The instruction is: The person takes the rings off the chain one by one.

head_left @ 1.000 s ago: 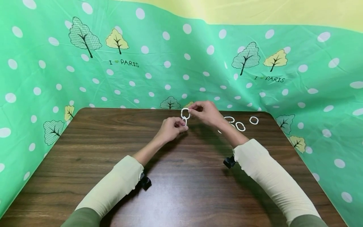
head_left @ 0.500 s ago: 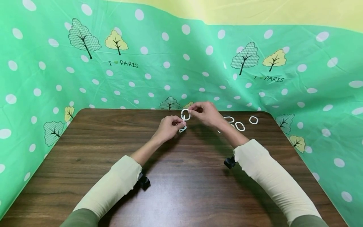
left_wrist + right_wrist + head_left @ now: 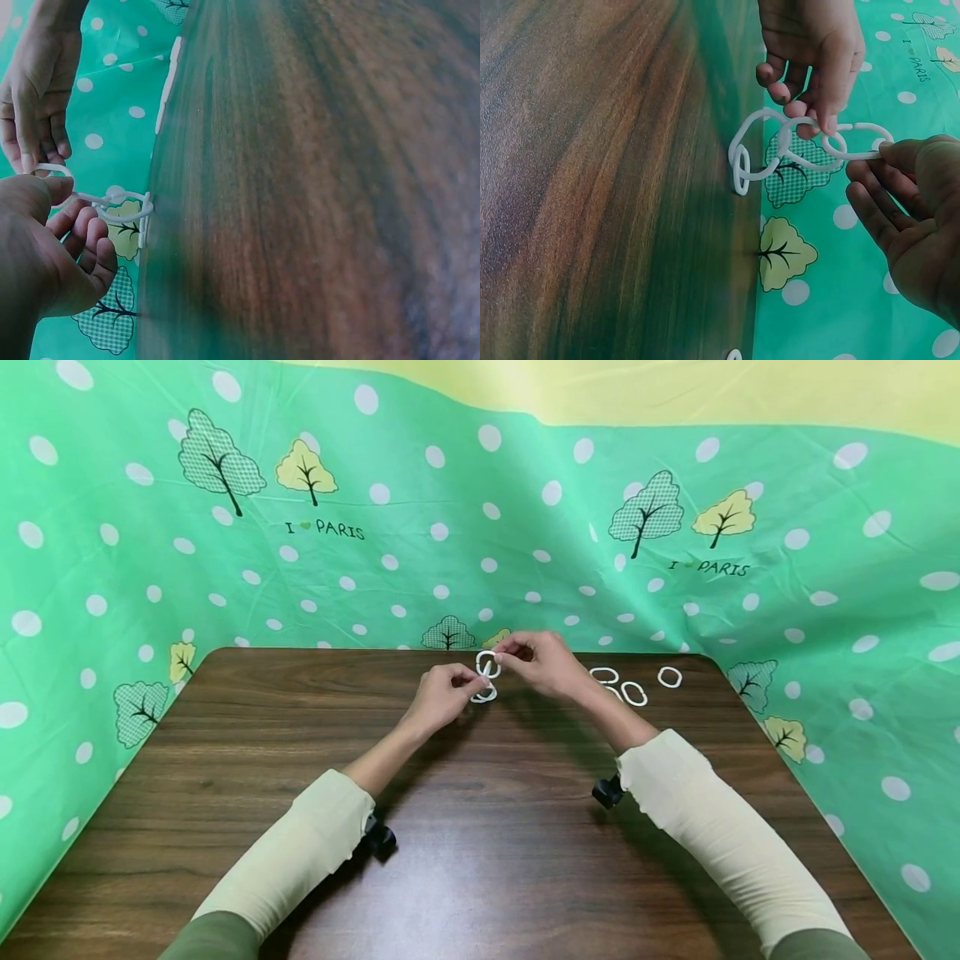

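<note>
White plastic chain links hang joined between the two hands above the far part of the table. In the head view the right hand (image 3: 547, 664) pinches the top link (image 3: 859, 157) between thumb and fingers. Just below and to its left, the left hand (image 3: 442, 697) pinches the second link (image 3: 810, 164), which passes through the top one. A third link (image 3: 742, 129) hangs below it, joined to a small-looking end link (image 3: 740, 187) seen nearly edge-on at the tabletop. The fingertips partly hide where the two upper links meet.
Several loose white links (image 3: 634, 694) lie on the brown wooden table (image 3: 480, 835), right of the hands and partly behind the right forearm. One link (image 3: 670, 677) lies farther right. A green dotted cloth (image 3: 405, 568) hangs behind the table's far edge.
The left hand has shifted slightly up and left along the links, and lower links have come into sight beneath its fingers. The right hand keeps its pinch, almost still.
</note>
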### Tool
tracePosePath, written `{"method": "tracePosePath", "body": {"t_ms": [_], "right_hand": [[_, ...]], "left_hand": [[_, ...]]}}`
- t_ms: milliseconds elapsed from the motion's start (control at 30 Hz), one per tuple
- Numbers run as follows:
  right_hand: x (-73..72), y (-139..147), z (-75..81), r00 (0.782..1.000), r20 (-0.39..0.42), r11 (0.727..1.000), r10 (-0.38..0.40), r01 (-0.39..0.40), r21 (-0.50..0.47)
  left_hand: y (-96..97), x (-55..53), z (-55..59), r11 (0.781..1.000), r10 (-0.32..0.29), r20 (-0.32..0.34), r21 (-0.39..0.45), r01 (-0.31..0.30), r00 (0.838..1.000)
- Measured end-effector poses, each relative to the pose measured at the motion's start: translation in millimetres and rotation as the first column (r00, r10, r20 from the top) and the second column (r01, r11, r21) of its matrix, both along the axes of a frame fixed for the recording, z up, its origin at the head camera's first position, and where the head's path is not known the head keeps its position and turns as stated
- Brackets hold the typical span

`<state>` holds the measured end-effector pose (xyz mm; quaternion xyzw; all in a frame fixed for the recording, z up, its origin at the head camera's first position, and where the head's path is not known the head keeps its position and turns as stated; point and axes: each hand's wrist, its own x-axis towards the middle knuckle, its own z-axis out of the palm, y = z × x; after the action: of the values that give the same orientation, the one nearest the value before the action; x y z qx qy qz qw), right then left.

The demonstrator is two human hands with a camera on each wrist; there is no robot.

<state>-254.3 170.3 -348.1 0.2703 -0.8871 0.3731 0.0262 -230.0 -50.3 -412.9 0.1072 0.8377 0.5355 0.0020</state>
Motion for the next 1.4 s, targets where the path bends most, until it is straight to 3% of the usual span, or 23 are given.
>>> {"method": "tracePosePath", "body": {"t_ms": [500, 967, 1000, 1200, 1233, 1400], "right_hand": [[3.9, -0.4, 0.3, 0.999, 0.015, 0.999, 0.028, -0.029, 0.016], [3.9, -1.1, 1.2, 0.999, 0.003, 0.999, 0.039, -0.039, 0.019], [3.8, -1.1, 1.3, 0.999, 0.002, 0.999, 0.039, -0.039, 0.021], [4.1, -0.8, 2.8, 1.000, 0.012, 1.000, 0.023, -0.023, 0.013], [4.3, -0.6, 3.1, 1.000, 0.017, 1.000, 0.021, -0.021, 0.007], [4.5, -0.6, 3.4, 1.000, 0.023, 1.000, 0.019, -0.018, -0.021]], "left_hand": [[3.6, -3.1, -0.8, 0.998, -0.001, 0.061, 0.070, -0.003, 0.998], [3.9, -4.3, -2.6, 0.990, -0.026, 0.040, 0.138, 0.020, 0.999], [1.4, -12.4, -12.8, 0.989, -0.039, 0.017, 0.145, 0.036, 0.999], [2.3, -12.5, -13.0, 0.994, -0.050, -0.031, 0.100, 0.053, 0.998], [5.1, -4.4, -2.7, 0.996, -0.038, -0.018, 0.082, 0.039, 0.999], [7.3, -4.0, -1.3, 0.998, -0.037, -0.033, 0.052, 0.039, 0.999]]}}
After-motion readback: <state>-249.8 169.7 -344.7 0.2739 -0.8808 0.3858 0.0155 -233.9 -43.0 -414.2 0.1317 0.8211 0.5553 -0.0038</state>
